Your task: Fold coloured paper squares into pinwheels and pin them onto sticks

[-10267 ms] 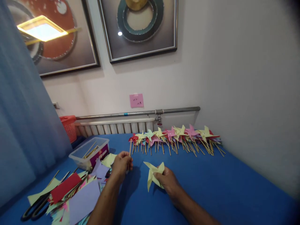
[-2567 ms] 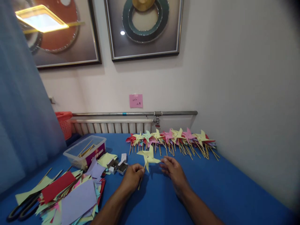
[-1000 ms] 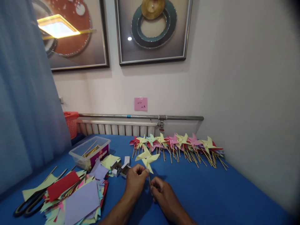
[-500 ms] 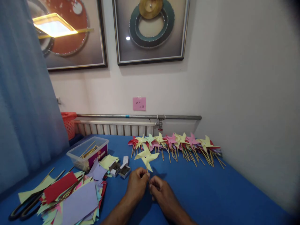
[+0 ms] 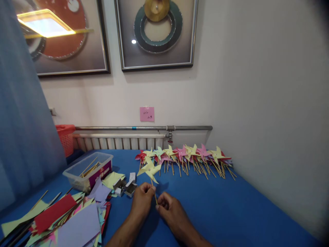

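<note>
A pale yellow paper pinwheel (image 5: 149, 170) on a thin wooden stick stands up in front of me, leaning a little to the left. My left hand (image 5: 143, 199) pinches the stick just below the paper blades. Lower down, the fingers of my right hand (image 5: 168, 207) are closed at the stick's bottom end. Two small open boxes (image 5: 130, 188) with tiny metal pieces lie left of my left hand. Behind the hands, a long row of finished pinwheels (image 5: 190, 153) in yellow, pink, red and green lies with sticks toward me.
At left a clear plastic tub (image 5: 69, 173) holds wooden sticks. Nearer lie a heap of coloured paper (image 5: 79, 224) and dark-handled scissors (image 5: 19, 233), partly cut off. A red basket (image 5: 66, 140), a blue curtain (image 5: 23, 103) and a wall pipe (image 5: 115, 128) border the blue table (image 5: 231, 212).
The view has swung slightly right, so most things sit farther left. My right hand has shifted down the stick, and more of the stick shows between my hands.
</note>
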The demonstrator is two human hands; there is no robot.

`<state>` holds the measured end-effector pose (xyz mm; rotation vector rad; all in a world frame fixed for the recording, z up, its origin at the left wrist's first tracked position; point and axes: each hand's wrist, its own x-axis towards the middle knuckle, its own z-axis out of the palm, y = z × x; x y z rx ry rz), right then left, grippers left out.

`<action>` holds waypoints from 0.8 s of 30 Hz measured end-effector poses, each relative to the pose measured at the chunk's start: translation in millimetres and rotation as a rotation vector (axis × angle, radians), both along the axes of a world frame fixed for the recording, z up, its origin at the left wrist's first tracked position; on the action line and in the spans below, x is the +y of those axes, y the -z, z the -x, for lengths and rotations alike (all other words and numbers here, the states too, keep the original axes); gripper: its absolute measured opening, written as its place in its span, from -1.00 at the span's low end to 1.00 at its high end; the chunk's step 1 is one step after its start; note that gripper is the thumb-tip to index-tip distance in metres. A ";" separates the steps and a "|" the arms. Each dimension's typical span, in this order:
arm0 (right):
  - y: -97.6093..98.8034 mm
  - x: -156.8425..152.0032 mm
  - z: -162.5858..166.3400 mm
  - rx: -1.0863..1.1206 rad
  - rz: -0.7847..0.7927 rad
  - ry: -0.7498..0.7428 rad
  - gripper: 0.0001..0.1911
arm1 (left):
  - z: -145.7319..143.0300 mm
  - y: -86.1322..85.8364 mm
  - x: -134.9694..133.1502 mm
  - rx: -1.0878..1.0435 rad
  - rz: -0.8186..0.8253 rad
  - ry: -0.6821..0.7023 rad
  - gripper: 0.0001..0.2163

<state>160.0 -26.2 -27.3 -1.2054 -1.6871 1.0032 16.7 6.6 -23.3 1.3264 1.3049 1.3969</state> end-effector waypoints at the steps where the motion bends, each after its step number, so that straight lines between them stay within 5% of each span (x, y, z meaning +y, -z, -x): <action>1: -0.8 -0.6 -0.3 -0.011 -0.001 0.004 -0.93 | 0.2 0.2 0.2 -0.005 0.005 -0.001 -0.73; 24: 8.6 9.3 0.5 -0.020 -0.023 0.093 -0.92 | -10.3 6.6 -0.9 -0.050 0.158 0.102 -0.86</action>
